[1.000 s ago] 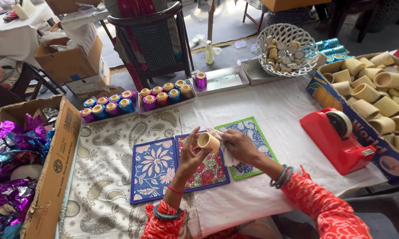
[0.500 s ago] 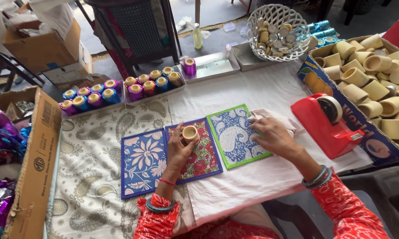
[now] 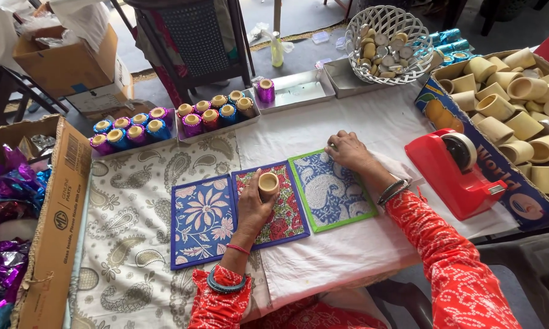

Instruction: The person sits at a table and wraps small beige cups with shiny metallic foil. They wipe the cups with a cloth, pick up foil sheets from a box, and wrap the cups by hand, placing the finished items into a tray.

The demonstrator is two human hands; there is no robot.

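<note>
My left hand holds a small plain wooden cup upright over the red floral square. My right hand rests at the top edge of the green-bordered blue square, fingers curled down on the white cloth; whether it pinches anything is hidden. A blue floral square lies to the left of the other two.
A red tape dispenser stands to the right. A box of plain wooden cups fills the right edge. Trays of foil-wrapped cups and a white basket sit at the back. A cardboard box with shiny foil is at left.
My hands have parted: the left keeps the cup over the red square, while the right has moved right and forward to the top of the green-bordered square.
</note>
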